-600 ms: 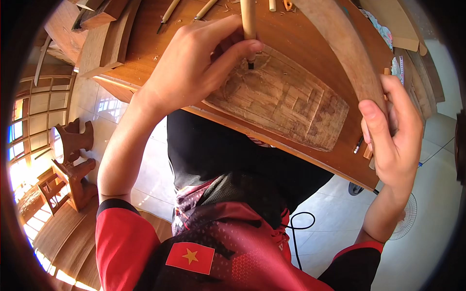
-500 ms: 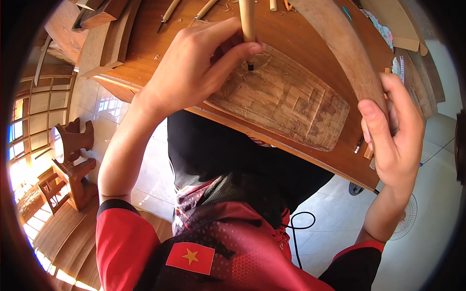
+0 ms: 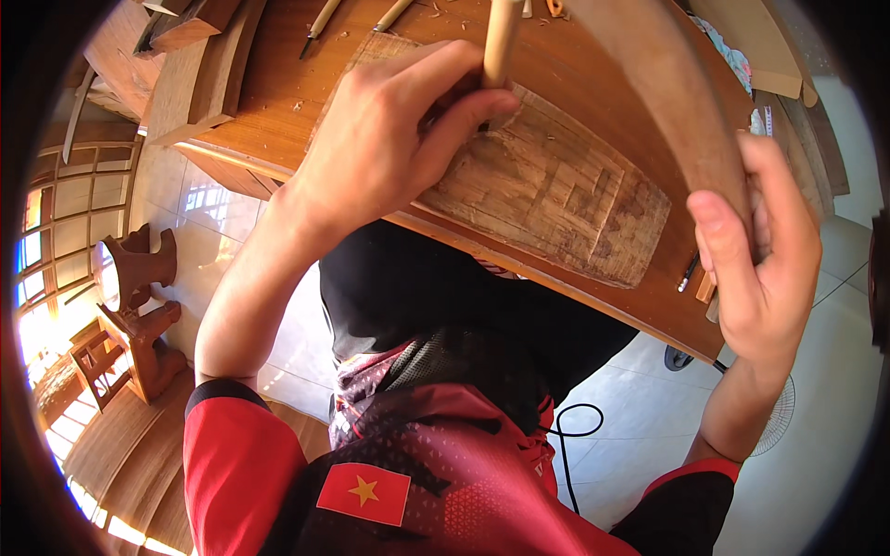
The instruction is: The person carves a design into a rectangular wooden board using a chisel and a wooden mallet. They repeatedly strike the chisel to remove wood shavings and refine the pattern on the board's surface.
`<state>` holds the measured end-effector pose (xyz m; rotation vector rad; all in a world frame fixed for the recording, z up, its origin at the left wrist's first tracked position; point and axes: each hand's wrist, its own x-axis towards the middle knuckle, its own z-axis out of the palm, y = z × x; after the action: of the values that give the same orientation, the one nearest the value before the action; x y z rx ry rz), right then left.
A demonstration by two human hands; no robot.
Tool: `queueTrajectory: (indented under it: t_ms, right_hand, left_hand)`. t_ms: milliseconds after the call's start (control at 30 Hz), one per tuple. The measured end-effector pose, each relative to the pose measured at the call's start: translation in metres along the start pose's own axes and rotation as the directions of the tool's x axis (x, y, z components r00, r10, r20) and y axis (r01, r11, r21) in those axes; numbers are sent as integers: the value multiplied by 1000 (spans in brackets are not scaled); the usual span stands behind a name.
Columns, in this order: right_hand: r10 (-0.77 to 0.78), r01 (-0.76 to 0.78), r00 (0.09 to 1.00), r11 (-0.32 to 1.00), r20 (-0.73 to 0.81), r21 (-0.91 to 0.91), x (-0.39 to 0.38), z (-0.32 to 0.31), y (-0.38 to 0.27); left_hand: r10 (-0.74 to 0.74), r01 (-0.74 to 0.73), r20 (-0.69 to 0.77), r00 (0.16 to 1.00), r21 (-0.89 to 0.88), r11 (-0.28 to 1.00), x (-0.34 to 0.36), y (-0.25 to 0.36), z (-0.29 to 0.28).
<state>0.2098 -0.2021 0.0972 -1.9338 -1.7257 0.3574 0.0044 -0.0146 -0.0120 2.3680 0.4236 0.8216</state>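
Pinching round handle (image 3: 502,42): left fingers (image 3: 447,63) | gripping curved wood (image 3: 666,88): right fingers (image 3: 771,171) | rough-carved board (image 3: 556,190)

Wooden table (image 3: 556,65) (carved board (image 3: 556,190) atop).

We were in a woodworking workshop: carving tools (image 3: 322,20) and wood chips (image 3: 297,107) lay on our brown table (image 3: 616,102), near a carved panel (image 3: 561,199) and thick curved boards (image 3: 197,97).

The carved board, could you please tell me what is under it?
Beneath the carved board is the brown tabletop, visible past its edges; the part it covers, and anything between them, cannot be seen.
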Motion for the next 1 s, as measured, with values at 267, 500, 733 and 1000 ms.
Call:
queueTrajectory:
  t_ms: [267,500,733,1000]
  right_hand:
    - [68,-74,993,995,100,59,12,3,3]
    - [194,-208,978,928,75,308,28,15,2]
    - [201,-231,968,945,148,233,24,14,8]
    - [63,-79,992,985,111,152,15,13,19]
  left_hand:
    - [-215,221,120,969,-39,975,14,-5,-3]
    - [-187,188,207,960,12,982,30,-16,-1]
    - [-371,429,250,895,-247,869,25,-17,-16]
    - [-296,311,96,951,-276,909,-3,-3,-15]
